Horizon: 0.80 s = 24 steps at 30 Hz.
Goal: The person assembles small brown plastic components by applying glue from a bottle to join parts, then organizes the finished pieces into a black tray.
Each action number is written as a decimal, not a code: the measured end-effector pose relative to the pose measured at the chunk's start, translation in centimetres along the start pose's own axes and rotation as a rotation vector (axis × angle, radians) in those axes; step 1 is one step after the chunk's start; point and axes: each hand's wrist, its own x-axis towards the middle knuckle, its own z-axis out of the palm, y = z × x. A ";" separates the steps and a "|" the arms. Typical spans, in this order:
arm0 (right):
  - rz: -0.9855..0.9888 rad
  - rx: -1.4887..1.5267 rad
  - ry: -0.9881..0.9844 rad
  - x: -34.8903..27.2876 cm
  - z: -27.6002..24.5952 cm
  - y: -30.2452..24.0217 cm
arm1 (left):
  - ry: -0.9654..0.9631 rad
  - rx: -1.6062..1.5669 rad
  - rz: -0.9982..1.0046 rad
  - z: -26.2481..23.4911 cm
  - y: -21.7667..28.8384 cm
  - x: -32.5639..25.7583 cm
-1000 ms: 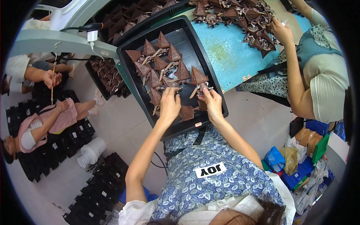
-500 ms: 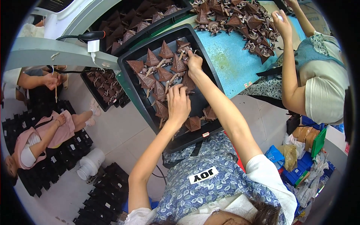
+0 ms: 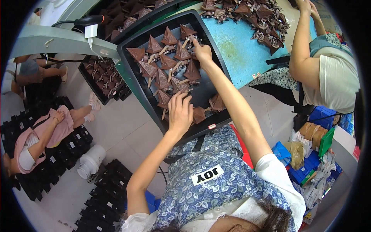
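A black tray (image 3: 214, 29) is tilted in front of me, holding several dark brown, pointed, roof-shaped pieces with pale stick-like parts between them. At its far right corner, the outstretched forefinger of my right hand (image 3: 203, 53) touches the pale end beside a brown pointed piece (image 3: 187, 31); its other fingers are partly curled. Nearer to me, my left hand (image 3: 180, 116) rests over the tray's near part, fingers apart and slightly bent. Its fingertips are beside a pointed piece (image 3: 179, 85), and another brown piece (image 3: 199, 115) lies to its right. No held piece shows in either hand.
A heap of similar brown pieces (image 3: 262, 19) covers part of the blue tabletop (image 3: 228, 46). Further trays of them stand behind and at left (image 3: 101, 77). A co-worker (image 3: 328, 77) works at right; another person (image 3: 42, 135) is at left beside stacked black trays (image 3: 58, 158).
The tray appears slightly higher and further left in view. My right forefinger has straightened at the corner piece, and the left hand sits lower on the tray. The co-worker's hands have moved up.
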 end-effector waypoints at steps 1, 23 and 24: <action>0.004 -0.002 -0.016 -1.7 0.0 -0.4 | 0.015 0.004 -0.012 -0.5 -0.5 -0.7; -0.613 -0.588 -0.096 -14.7 -4.4 2.3 | -0.066 0.341 -0.041 0.4 -3.1 0.7; -0.702 -0.410 -0.092 -15.1 -5.6 2.8 | -0.065 0.344 -0.033 0.5 -3.2 0.6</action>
